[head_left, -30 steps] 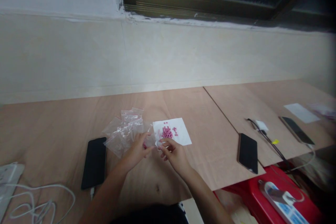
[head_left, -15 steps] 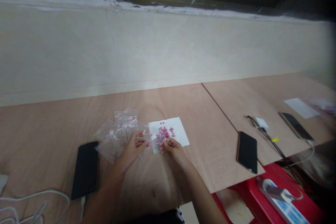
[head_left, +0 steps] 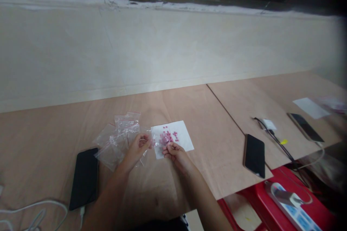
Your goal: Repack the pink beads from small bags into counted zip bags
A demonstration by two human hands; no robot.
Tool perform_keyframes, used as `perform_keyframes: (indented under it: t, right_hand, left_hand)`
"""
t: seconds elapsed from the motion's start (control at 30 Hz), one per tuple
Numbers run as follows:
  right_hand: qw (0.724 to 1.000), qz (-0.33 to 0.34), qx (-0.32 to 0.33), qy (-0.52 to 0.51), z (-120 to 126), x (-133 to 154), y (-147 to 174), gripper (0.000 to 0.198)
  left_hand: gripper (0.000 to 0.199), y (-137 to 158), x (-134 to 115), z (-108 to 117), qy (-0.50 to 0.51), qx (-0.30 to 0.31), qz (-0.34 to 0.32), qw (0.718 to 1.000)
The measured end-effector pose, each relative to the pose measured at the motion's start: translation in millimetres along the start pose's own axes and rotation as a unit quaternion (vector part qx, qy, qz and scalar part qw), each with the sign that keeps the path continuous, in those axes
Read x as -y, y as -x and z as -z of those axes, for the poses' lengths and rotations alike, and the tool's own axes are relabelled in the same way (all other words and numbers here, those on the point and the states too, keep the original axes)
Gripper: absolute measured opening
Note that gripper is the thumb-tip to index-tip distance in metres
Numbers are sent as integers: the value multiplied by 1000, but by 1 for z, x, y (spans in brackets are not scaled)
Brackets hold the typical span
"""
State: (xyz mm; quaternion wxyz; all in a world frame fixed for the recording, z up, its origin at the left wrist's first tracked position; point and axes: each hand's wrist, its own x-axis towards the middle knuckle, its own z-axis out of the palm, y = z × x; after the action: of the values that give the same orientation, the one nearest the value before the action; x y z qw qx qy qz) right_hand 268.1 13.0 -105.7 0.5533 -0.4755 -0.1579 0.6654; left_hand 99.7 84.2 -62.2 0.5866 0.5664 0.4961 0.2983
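My left hand (head_left: 141, 145) is closed, thumb against fingers, on one side of a clear plastic bag (head_left: 156, 141). My right hand (head_left: 175, 153) pinches the other side of that bag, which seems to have some small pink pieces in or behind it. Below and beyond the bag lies a white sheet of paper (head_left: 185, 133) with many small pink pieces (head_left: 168, 136) gathered at its middle. Left of my left hand, several clear zip bags with red seal lines (head_left: 116, 142) are spread in an overlapping heap.
A dark phone (head_left: 84, 179) with a white cable (head_left: 58, 204) lies at the left. Farther right are another phone (head_left: 254, 155), black cables (head_left: 279, 142), a third phone (head_left: 305, 127) and a paper sheet (head_left: 311, 108). A power strip (head_left: 292, 211) rests on a red stool (head_left: 260, 202).
Both hands keep hold of the bag, with only slight shifts of the fingers. The whole view has moved a little, so the tabletop items appear slightly farther left.
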Motion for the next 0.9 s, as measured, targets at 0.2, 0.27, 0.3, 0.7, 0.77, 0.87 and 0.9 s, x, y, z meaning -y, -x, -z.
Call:
perform_keyframes:
  t: [0.2, 0.27, 0.3, 0.7, 0.77, 0.87, 0.9]
  right_hand:
    - [1000, -12, -7, -28, -1, 3, 1, 31]
    - [999, -15, -6, -33, -1, 3, 1, 30]
    - [999, -16, -5, -35, -1, 3, 1, 29]
    - [998, -20, 34, -39, 0, 4, -1, 29]
    - [999, -15, 37, -24, 0, 5, 1, 31]
    - [998, 27, -7, 54, 13, 15, 7, 38]
    - [992, 62, -56, 100, 22, 21, 9, 39]
  left_hand:
    - [35, 4, 4, -1, -75, 115, 18, 990]
    - [36, 4, 2, -3, -80, 101, 16, 992]
    - [36, 3, 1, -3, -81, 90, 17, 992]
    - [33, 2, -21, -9, -114, 55, -14, 992]
    - [32, 0, -21, -8, -109, 60, -11, 992]
    - [32, -3, -14, -4, -93, 61, -1, 994]
    - [33, -4, -11, -3, -90, 58, 3, 994]
